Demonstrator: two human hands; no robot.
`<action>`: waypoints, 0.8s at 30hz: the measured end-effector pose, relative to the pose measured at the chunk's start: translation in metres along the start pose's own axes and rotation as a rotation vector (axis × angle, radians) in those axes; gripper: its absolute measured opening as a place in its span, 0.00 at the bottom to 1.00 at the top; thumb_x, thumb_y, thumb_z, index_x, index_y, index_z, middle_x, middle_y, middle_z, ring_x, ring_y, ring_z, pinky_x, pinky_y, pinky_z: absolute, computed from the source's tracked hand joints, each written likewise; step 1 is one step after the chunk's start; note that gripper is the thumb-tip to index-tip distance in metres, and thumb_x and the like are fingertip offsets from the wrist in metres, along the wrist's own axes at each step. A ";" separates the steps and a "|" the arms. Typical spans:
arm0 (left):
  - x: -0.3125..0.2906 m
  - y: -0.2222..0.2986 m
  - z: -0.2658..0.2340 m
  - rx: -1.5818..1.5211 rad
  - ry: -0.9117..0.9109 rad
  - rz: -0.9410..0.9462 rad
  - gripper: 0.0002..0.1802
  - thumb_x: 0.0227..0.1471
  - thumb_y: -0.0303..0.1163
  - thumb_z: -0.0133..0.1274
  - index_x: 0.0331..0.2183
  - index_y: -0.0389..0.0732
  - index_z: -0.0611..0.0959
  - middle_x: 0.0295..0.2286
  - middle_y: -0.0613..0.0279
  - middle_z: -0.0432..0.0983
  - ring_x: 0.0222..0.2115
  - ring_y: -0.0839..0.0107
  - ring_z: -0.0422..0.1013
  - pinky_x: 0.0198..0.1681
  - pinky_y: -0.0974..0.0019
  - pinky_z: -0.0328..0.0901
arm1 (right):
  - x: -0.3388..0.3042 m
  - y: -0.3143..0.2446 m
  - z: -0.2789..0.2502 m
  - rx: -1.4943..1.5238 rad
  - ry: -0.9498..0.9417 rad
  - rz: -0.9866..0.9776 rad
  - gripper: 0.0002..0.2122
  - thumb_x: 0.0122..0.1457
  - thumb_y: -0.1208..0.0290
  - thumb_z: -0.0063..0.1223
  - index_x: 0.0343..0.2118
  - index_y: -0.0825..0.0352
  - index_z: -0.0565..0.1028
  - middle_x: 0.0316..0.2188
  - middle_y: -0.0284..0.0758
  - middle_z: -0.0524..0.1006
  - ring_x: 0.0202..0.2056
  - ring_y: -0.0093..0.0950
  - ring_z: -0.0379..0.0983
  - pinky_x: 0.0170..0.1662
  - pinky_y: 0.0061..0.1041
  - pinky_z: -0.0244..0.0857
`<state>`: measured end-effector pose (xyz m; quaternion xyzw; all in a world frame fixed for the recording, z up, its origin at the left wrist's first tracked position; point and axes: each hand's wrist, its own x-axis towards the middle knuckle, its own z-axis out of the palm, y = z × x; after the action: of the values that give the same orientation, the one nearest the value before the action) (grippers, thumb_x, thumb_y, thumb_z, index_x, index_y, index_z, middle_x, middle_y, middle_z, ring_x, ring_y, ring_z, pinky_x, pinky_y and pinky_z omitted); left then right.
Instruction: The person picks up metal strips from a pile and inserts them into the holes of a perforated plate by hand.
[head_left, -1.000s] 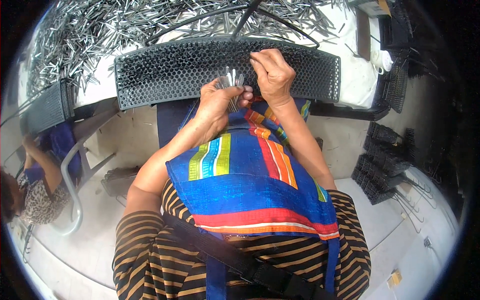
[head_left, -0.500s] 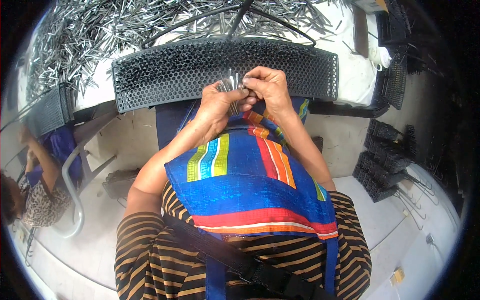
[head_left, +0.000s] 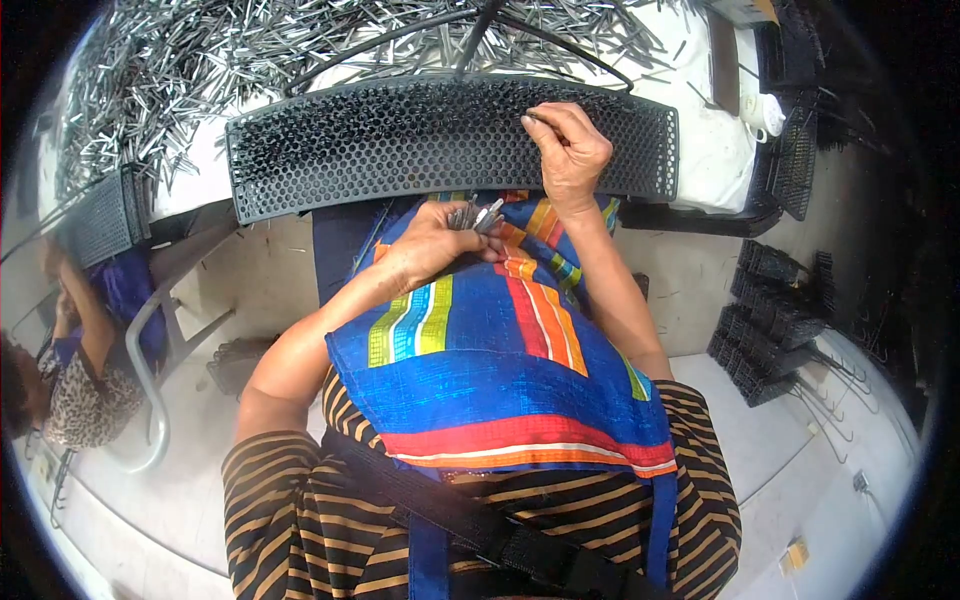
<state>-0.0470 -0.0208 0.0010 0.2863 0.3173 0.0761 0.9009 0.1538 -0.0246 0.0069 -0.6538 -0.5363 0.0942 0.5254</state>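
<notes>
My left hand point(head_left: 440, 240) is closed around a bunch of thin metal strips point(head_left: 476, 217), held low over my apron, just below the near edge of the black perforated rack point(head_left: 400, 180). My right hand point(head_left: 570, 150) is raised over the right half of that rack in a pinch. A small dark piece point(head_left: 536, 118) shows at its fingertips; it is too small to tell exactly, but looks like the tip of one strip. Many holes in the rack's far rows and left side are filled with dark upright pieces, while near rows show bare holes.
Loose metal strips point(head_left: 220, 70) lie heaped across the white table behind the rack. Thin black rods point(head_left: 565, 45) cross above its far edge. A white cup point(head_left: 763, 115) stands at right. Black racks point(head_left: 765, 310) are stacked on the floor. Another person point(head_left: 85, 380) sits at left.
My hands have come apart. The right has moved up and right over the rack with a small piece in its pinch; the left has dropped slightly toward my apron, still holding the bunch.
</notes>
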 end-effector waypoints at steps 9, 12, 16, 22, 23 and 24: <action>0.001 0.008 0.005 0.055 0.179 0.079 0.08 0.51 0.21 0.47 0.36 0.35 0.75 0.25 0.61 0.77 0.20 0.79 0.69 0.24 0.76 0.65 | -0.001 0.005 0.004 -0.094 -0.028 -0.097 0.04 0.46 0.83 0.61 0.26 0.72 0.79 0.25 0.32 0.76 0.24 0.16 0.69 0.26 0.15 0.62; 0.004 0.008 0.001 0.008 0.192 0.115 0.08 0.51 0.19 0.47 0.36 0.34 0.75 0.27 0.57 0.78 0.23 0.76 0.72 0.26 0.74 0.66 | -0.002 -0.002 0.005 -0.141 -0.046 -0.026 0.03 0.46 0.83 0.61 0.26 0.71 0.80 0.23 0.32 0.75 0.22 0.17 0.69 0.25 0.16 0.61; 0.008 0.010 0.003 -0.099 0.242 0.155 0.09 0.49 0.17 0.49 0.36 0.33 0.75 0.27 0.55 0.79 0.24 0.73 0.74 0.25 0.74 0.67 | -0.003 0.002 0.006 -0.060 -0.001 0.037 0.04 0.45 0.82 0.61 0.26 0.71 0.80 0.22 0.32 0.74 0.20 0.17 0.67 0.24 0.17 0.60; 0.010 0.013 0.004 -0.167 0.288 0.127 0.08 0.48 0.16 0.49 0.34 0.33 0.77 0.26 0.55 0.78 0.24 0.72 0.75 0.25 0.74 0.68 | 0.002 -0.001 0.005 -0.207 -0.097 -0.055 0.04 0.46 0.80 0.61 0.26 0.71 0.80 0.20 0.30 0.74 0.20 0.15 0.66 0.24 0.17 0.59; 0.009 0.013 0.003 -0.180 0.302 0.121 0.08 0.48 0.16 0.50 0.34 0.33 0.77 0.27 0.55 0.79 0.24 0.72 0.75 0.25 0.73 0.69 | 0.001 -0.007 0.004 -0.096 -0.232 0.085 0.04 0.46 0.79 0.61 0.26 0.72 0.80 0.20 0.30 0.74 0.20 0.15 0.66 0.24 0.17 0.60; 0.009 0.013 0.002 -0.181 0.304 0.122 0.08 0.48 0.16 0.50 0.34 0.33 0.77 0.27 0.55 0.79 0.24 0.72 0.75 0.25 0.73 0.69 | -0.001 -0.015 0.003 0.013 -0.365 0.228 0.05 0.45 0.78 0.62 0.26 0.72 0.80 0.20 0.29 0.74 0.21 0.14 0.67 0.24 0.17 0.60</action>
<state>-0.0380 -0.0083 0.0051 0.2079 0.4236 0.2014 0.8584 0.1426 -0.0256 0.0173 -0.6789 -0.5444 0.2735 0.4099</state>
